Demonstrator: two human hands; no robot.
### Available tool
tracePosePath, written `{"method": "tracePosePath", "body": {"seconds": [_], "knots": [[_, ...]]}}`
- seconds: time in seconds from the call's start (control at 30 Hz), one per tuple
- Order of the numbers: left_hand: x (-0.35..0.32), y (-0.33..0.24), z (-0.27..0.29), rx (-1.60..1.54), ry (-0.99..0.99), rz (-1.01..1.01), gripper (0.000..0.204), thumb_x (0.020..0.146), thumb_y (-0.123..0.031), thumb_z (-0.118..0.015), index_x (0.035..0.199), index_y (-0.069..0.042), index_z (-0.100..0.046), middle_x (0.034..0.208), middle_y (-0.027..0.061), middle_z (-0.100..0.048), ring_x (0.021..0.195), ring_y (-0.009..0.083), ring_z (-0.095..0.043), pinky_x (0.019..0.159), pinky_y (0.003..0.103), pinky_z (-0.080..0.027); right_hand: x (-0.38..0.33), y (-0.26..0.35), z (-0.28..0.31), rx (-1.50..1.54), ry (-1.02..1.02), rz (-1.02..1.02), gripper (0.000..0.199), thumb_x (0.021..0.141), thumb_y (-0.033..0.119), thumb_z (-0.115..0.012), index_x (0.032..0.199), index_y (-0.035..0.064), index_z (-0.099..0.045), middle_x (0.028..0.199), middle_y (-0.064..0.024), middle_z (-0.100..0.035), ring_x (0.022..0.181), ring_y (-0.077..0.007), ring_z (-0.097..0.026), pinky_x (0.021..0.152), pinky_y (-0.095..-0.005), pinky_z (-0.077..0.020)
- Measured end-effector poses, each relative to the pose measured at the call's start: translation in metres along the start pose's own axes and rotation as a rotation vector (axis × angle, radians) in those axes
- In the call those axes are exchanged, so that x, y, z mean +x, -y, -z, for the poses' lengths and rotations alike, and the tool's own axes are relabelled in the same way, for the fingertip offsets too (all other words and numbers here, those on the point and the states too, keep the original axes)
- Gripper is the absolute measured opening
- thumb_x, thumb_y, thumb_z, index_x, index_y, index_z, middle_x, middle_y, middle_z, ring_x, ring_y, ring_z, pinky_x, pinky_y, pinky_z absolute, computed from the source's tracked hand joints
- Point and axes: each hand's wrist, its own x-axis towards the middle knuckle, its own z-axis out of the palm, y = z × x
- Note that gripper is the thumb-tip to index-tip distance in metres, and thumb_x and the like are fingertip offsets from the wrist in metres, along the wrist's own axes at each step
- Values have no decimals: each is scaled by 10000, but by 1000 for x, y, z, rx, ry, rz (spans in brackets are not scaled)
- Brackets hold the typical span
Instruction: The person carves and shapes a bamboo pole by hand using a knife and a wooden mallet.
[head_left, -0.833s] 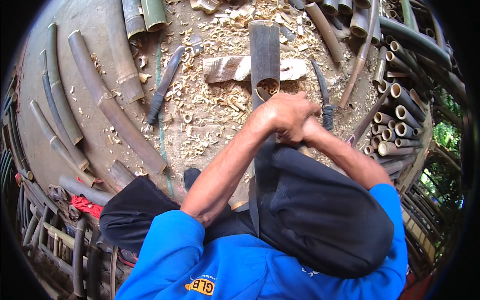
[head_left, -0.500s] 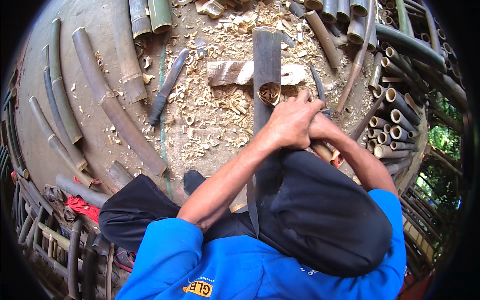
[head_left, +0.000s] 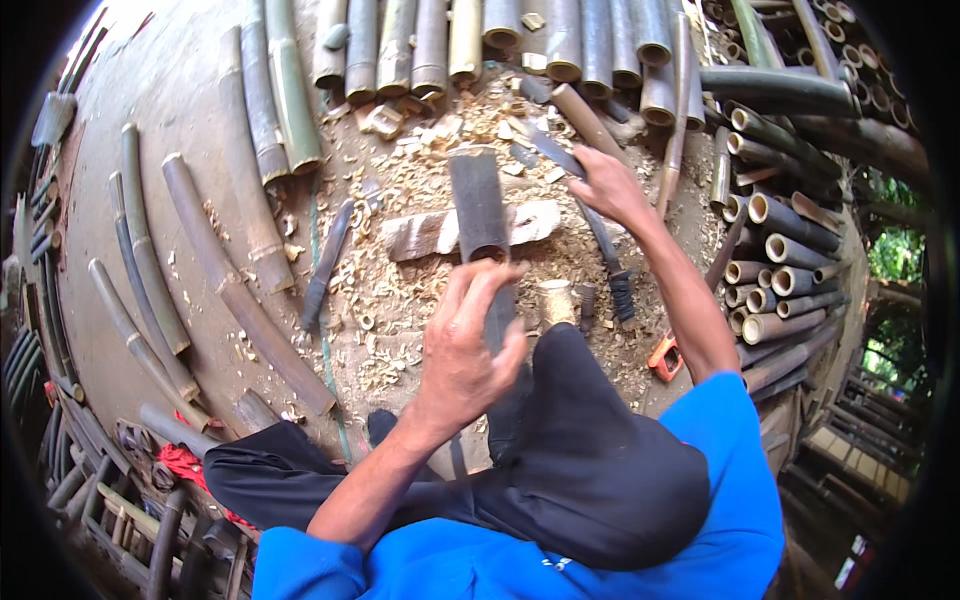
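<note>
Currently, left hand point(head_left: 465, 345): over the tube point(head_left: 475, 195), its bent fingers by the opening in the upper side and its thumb spread to the right; blurred, so I cannot tell whether it clamps the tube or only touches it.
Right hand point(head_left: 605, 185): closed around a knife point(head_left: 550, 148), out to the far right of the tube, the blade pointing far and left, apart from the tube.
Both hands: well apart from each other.
Tube: dark grey, in the middle, lying across the block point(head_left: 420, 235); one end reaches past the block on the far side, while the near part runs under the left hand toward the lap.
Block: pale and brown wood, set crosswise on the ground.
Ground knives: left knife point(head_left: 330, 250) and right knife point(head_left: 605, 245), one on each side of the block, both with dark wrapped handles toward the near side.
By the right knee point(head_left: 600, 440): a pale stub point(head_left: 557, 302) just beyond it, and an orange tool point(head_left: 663, 358) farther right.
Shavings point(head_left: 395, 320): scattered around the block, thick on the far side.
Poles: long poles point(head_left: 240, 310) on the left, a row point(head_left: 430, 50) at the far edge, a stack point(head_left: 790, 250) on the right.
Cloth point(head_left: 182, 462): red, near left.
</note>
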Motion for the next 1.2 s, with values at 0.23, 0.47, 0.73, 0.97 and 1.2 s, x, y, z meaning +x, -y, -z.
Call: {"method": "tracePosePath", "body": {"seconds": [0.23,0.47,0.73,0.97,1.2], "knots": [[-55,25,4,38,363,352,442,802,21,-687,1238,-16,-625,1153,160,-630,1029,311,-660,910,407,-535,6,8,-52,-33,-250,161,381,931,291,-706,1191,27,-616,1261,-172,-617,1208,-364,-572,982,-481,-496],[-65,45,-11,90,473,466,399,805,8,-676,1203,5,-657,1115,158,-700,1003,284,-702,894,389,-555,-233,10,-79,110,428,-427,341,869,298,-752,859,-31,-665,892,-278,-721,831,-449,-731,722,-569,-568],[-20,57,-100,-175,662,521,432,909,-201,-753,1251,39,-642,1215,185,-706,1041,237,-706,874,363,-570,-307,20,-132,382,108,-596,233,894,226,-731,837,23,-631,630,-78,-613,566,-213,-583,570,-422,-487],[19,54,-149,-817,366,667,393,977,-275,-727,1237,0,-620,1022,146,-720,911,231,-705,802,347,-557,-252,106,-24,1037,-203,-418,231,954,204,-742,899,-9,-672,748,-24,-615,697,-124,-547,640,-332,-459],[47,-15,-134,183,329,-309,228,781,-165,-703,988,-70,-691,803,84,-669,714,215,-658,692,397,-533,-306,92,-156,406,-107,-766,689,891,440,-739,1361,7,-482,1106,-215,-666,1055,-358,-668,877,-490,-532]]}}
